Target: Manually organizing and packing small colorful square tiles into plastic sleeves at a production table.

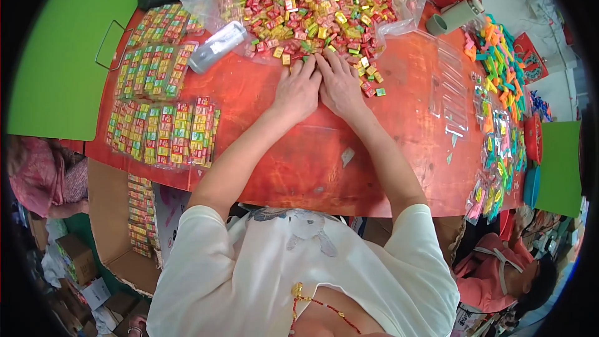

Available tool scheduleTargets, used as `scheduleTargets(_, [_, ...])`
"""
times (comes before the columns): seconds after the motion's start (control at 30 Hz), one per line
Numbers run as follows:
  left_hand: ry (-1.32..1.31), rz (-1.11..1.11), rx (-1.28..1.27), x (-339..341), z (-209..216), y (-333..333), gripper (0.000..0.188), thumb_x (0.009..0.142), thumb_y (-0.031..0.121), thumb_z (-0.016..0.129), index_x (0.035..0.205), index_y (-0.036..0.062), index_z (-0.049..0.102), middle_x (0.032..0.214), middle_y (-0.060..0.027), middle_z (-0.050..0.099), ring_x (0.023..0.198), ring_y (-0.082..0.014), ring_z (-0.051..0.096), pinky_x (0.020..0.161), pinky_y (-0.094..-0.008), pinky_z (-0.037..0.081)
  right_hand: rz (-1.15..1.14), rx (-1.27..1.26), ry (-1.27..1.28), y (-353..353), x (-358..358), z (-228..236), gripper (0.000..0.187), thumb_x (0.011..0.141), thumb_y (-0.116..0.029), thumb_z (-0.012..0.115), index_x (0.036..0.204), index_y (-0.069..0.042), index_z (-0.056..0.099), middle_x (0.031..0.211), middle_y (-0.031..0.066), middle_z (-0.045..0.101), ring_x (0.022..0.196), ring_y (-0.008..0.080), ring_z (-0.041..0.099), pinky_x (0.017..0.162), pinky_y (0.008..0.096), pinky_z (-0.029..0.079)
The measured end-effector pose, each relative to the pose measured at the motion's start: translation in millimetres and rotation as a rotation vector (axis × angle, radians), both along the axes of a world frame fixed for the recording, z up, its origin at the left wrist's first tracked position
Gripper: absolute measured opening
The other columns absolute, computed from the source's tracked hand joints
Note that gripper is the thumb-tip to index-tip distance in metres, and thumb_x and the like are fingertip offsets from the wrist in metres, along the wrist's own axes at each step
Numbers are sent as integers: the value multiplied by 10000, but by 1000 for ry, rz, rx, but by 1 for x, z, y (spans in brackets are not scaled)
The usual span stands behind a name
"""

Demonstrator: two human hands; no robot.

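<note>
A big heap of small wrapped pieces (312,6), in shiny red, yellow, gold and green, lies on clear plastic sheeting at the far middle of the red table. My left hand (299,92) reaches to the heap's near edge, its fingers stretched forward and slightly apart. Close beside it, my right hand (340,84) also has its fingers extended onto the nearest pieces. The fingertips of both hands touch or hover just over them; any piece under the fingers is hidden. A few loose pieces (372,78) lie to the right of my right hand.
Clear packs of small pieces (163,131) are stacked at left, near a silver cylinder (217,47). Flat clear plastic trays (450,87) lie at right, before colourful toy parts (502,65) and bagged toys (499,162). A cardboard box (109,224) stands lower left. People sit at both sides.
</note>
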State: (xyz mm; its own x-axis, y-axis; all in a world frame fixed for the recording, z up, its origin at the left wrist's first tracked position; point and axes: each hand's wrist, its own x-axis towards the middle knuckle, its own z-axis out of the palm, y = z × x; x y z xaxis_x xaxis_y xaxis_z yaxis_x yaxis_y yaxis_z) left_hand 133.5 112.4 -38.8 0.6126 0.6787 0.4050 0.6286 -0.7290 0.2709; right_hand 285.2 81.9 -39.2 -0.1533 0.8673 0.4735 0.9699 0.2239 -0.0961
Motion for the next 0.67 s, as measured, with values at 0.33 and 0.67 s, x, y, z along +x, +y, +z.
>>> scheduleTargets(0.33, [-169, 102, -41, -59, 19, 17, 428, 849, 34, 595, 1273, 85, 616, 1201, -164, 585, 1150, -363, 565, 893, -494, 490, 20, -151, 90, -57, 18, 31, 377, 851, -200, 701, 1219, -160, 627, 1167, 60, 588, 1080, 265, 580, 904, 443, 425])
scheduleTargets(0.67, [235, 173, -275, -54, 29, -2, 326, 849, 270, 717, 1110, 111, 603, 1121, -153, 584, 1129, -334, 587, 885, -521, 471, -14, -196, 23, -70, -1, 28, 366, 812, -279, 744, 1135, -134, 654, 1112, 88, 593, 1061, 277, 561, 954, 476, 402])
